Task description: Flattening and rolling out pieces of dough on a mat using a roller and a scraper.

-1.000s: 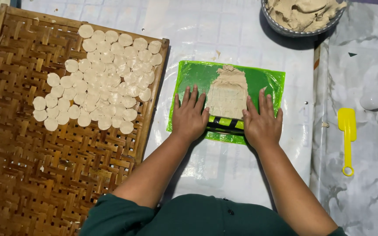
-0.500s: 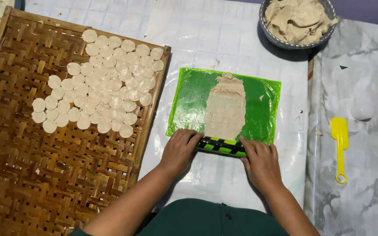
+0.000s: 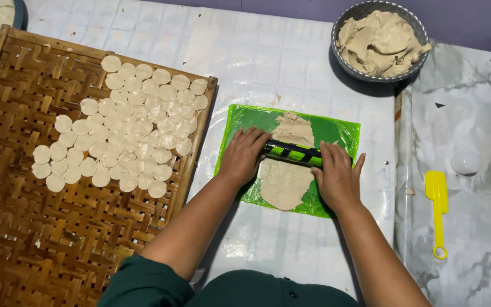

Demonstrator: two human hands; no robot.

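While both hands press flat on a roller (image 3: 292,152), the head view looks straight down on a green sheet (image 3: 245,120) lying near the middle of the white-covered table (image 3: 268,62). That roller is a dark cylinder with green stripes, lying crosswise over a strip of pale dough (image 3: 284,181) spread on the sheet. Part of the dough shows above the roller and a wider, flatter part below it. Left hand (image 3: 242,156) rests with fingers stretched out and together on the roller's left end, palm down, not wrapped around it. Right hand (image 3: 337,177) lies the same way on the right end, thumb spread to the side.

Toward the left edge of the table sits a woven bamboo tray (image 3: 35,250), and on its upper half a cluster of small round dough discs (image 3: 123,139) lies packed edge to edge. Near the far right corner stands a metal bowl (image 3: 352,14) heaped with more raw dough. Along the right side, on a marbled grey cover, a yellow scraper (image 3: 437,209) lies well apart from the sheet, with a small white lid (image 3: 466,163) just above it
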